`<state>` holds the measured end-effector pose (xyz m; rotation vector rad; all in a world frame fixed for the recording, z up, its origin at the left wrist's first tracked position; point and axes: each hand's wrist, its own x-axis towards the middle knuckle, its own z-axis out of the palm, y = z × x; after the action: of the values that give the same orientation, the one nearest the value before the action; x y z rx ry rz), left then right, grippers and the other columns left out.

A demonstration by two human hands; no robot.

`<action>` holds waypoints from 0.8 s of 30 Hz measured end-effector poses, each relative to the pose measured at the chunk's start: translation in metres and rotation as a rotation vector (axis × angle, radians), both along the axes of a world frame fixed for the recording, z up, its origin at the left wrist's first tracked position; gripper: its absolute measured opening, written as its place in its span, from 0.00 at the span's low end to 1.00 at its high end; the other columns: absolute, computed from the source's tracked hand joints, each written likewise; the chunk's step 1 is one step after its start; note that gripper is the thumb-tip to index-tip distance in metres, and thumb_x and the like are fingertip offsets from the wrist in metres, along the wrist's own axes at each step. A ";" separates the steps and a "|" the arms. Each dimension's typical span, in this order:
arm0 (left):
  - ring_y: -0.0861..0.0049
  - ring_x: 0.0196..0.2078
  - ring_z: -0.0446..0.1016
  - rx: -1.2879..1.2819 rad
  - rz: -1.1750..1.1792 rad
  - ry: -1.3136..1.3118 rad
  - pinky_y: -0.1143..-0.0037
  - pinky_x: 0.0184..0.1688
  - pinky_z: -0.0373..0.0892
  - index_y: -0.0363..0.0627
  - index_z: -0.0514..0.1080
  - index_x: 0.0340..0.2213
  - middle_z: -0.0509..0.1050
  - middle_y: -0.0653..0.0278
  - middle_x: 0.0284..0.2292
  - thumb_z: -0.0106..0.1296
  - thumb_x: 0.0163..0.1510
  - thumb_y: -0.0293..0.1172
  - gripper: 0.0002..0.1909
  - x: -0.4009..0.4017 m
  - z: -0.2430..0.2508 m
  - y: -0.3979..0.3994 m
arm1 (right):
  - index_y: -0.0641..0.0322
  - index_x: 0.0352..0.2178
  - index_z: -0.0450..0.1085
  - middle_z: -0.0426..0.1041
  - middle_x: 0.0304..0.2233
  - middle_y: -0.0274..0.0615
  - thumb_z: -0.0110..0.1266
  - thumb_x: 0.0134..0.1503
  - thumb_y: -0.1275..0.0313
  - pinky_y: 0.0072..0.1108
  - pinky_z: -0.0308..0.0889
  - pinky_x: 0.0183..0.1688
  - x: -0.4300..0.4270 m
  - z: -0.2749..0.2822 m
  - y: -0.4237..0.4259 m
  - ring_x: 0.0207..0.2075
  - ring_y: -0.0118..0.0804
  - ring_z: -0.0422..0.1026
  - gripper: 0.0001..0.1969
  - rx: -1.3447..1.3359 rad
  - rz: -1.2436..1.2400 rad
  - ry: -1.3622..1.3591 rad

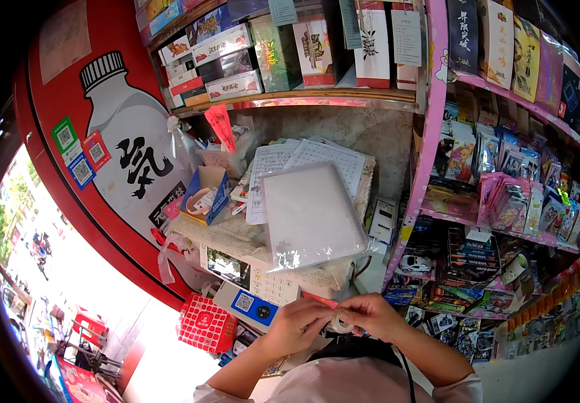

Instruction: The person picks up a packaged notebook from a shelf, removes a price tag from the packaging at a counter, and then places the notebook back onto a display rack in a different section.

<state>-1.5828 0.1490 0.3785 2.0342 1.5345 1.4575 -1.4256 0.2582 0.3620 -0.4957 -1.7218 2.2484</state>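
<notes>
Close to my body, in front of the counter, my left hand (297,322) and my right hand (370,315) meet. A small roll of clear tape (341,322) sits between them, with the fingers of my right hand around it. My left fingertips pinch at the roll's near side; whether they hold the tape's end is too small to tell. A red strip (320,299) shows just behind the fingers. Beyond the hands, a clear plastic sleeve with white sheets (315,216) lies on the lace-covered counter top, partly over printed papers (328,156).
A blue open box (219,201) stands left of the papers. Below the counter top are a keypad machine (270,282) and a blue-and-white payment device (247,305). A red patterned box (207,323) is at lower left. Pink shelves (423,151) packed with packets rise on the right.
</notes>
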 end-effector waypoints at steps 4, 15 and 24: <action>0.69 0.31 0.72 -0.088 -0.016 -0.062 0.77 0.33 0.69 0.38 0.73 0.29 0.73 0.59 0.30 0.54 0.41 0.21 0.09 -0.003 -0.002 -0.001 | 0.71 0.36 0.67 0.66 0.19 0.33 0.48 0.53 0.74 0.12 0.54 0.16 0.000 0.000 0.000 0.14 0.19 0.58 0.10 -0.009 -0.025 0.006; 0.70 0.27 0.72 0.013 -0.053 0.033 0.77 0.28 0.68 0.35 0.73 0.27 0.72 0.58 0.25 0.54 0.40 0.18 0.07 0.000 0.001 0.002 | 0.70 0.33 0.68 0.66 0.19 0.33 0.48 0.53 0.75 0.12 0.54 0.15 0.004 0.001 0.001 0.14 0.19 0.58 0.08 -0.019 -0.004 0.002; 0.70 0.24 0.71 -0.081 0.059 -0.136 0.76 0.27 0.67 0.39 0.73 0.27 0.72 0.59 0.23 0.52 0.42 0.19 0.06 0.006 0.008 0.006 | 0.71 0.32 0.68 0.66 0.18 0.32 0.49 0.52 0.74 0.12 0.55 0.15 0.005 0.002 -0.001 0.14 0.19 0.59 0.08 -0.055 -0.079 0.021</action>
<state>-1.5767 0.1549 0.3860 1.8199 1.5826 1.4960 -1.4208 0.2575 0.3643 -0.5399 -1.6053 2.2431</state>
